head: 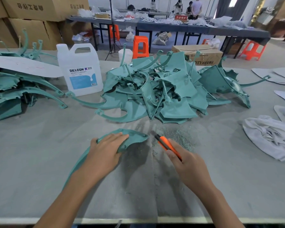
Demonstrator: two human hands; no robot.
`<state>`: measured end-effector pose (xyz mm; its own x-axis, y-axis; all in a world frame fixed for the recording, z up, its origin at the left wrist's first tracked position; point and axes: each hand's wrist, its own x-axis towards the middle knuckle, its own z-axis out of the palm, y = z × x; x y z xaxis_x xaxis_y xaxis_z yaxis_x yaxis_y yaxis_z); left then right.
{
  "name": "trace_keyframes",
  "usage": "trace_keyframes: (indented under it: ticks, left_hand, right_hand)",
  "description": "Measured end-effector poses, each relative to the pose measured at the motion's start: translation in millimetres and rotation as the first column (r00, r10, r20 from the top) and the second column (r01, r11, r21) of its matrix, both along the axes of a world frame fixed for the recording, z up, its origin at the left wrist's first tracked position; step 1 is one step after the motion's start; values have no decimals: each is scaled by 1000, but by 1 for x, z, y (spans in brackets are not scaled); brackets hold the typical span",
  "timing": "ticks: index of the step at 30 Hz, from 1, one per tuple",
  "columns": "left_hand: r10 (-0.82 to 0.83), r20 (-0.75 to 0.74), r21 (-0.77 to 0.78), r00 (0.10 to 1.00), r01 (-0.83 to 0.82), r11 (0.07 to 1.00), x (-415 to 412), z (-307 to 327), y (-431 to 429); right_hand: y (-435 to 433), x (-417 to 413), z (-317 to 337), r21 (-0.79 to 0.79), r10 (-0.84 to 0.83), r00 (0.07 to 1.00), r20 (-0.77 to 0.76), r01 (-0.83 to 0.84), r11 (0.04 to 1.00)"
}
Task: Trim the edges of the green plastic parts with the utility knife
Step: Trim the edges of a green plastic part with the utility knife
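Nearest you, your left grip (105,152) lies flat on the green plastic part (135,137), fingers stretched out and pressing it to the desk (39,162), not wrapped round it. The part's long curved arm runs back under your forearm toward the desk's near edge.

Your right grip (187,165) is closed round the orange utility knife (167,144), blade end pointing away from you and to the left. The tip is blurred, just beside the part's pointed corner; whether it touches the edge cannot be told.

This looks like the trimming step itself, with the blade poised at the start or end of a stroke. The next move probably calls for setting the blade on the edge by that corner at a shallow angle and drawing it along. Your left fingers lie close to the corner, so run the stroke clear of them and press firmly so the part cannot skid.

Beyond the knife, fine green shavings (176,137) dust the desk. A white cloth (270,137) sits to the right. Farther back is a heap of green parts (155,89), another stack (7,92) at left, and a white jug (80,69) between them.
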<state>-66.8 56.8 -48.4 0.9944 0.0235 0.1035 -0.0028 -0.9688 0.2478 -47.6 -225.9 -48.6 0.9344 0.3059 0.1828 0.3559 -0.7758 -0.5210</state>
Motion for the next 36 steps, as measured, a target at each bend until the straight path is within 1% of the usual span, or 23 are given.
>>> trace_keyframes:
  ticks: [3, 6, 9, 11, 14, 15, 16, 18, 20, 24, 27, 29, 31, 34, 36]
  left_hand:
    - [30, 17, 42, 999, -31, 999, 4, -2, -6]
    - [72, 34, -19, 997, -71, 997, 6, -4, -8]
    - [91, 22, -111, 996, -88, 990, 7, -2, -7]
    - [94, 16, -117, 995, -91, 989, 6, 0, -7]
    - [97, -5, -64, 995, -98, 993, 6, -1, -12]
    - [100, -11, -48, 995, -100, 994, 6, -1, -14]
    - [104, -11, -46, 994, -105, 993, 6, -1, -16]
    - [121, -3, -87, 993, -121, 989, 10, 1, -15]
    - [124, 1, -119, 992, -123, 985, 12, 3, -13]
    - [124, 5, -159, 992, -122, 980, 10, 5, -17]
    - [130, 14, -182, 991, -125, 975, 12, 8, -17]
    - [131, 10, -198, 991, -126, 972, 11, 10, -17]
    - [131, 0, -230, 991, -127, 965, 10, 12, -18]
    - [132, 4, -244, 991, -127, 962, 11, 13, -17]
    - [133, 8, -251, 991, -127, 960, 11, 13, -16]
  right_hand:
    - [4, -13, 2, 167, 28, 1000, 12, -30, 985]
    - [14, -27, -1, 216, 79, 997, -1, -77, 973]
    - [26, -34, -8, 193, 129, 992, -7, -125, 973]
    - [34, -34, -12, 150, 135, 991, -5, -132, 980]
    - [33, -22, -17, 73, 22, 1000, -6, -22, 997]
    - [30, -19, -19, 82, -20, 1000, -15, 21, 996]
    - [29, -19, -19, 105, -29, 1000, -11, 30, 994]
    - [32, -25, -16, 129, 24, 999, 41, -29, 991]
    - [36, -30, -14, 119, 66, 995, 71, -74, 990]
    - [35, -23, -16, 166, -10, 998, 65, -1, 986]
    - [43, -28, -14, 141, 94, 990, 109, -109, 984]
    - [43, -24, -15, 159, 48, 991, 123, -68, 985]
    - [41, -21, -17, 222, -5, 993, 115, -20, 975]
    - [44, -25, -20, 207, 69, 994, 85, -85, 975]
    - [42, -22, -22, 230, 27, 997, 75, -44, 972]
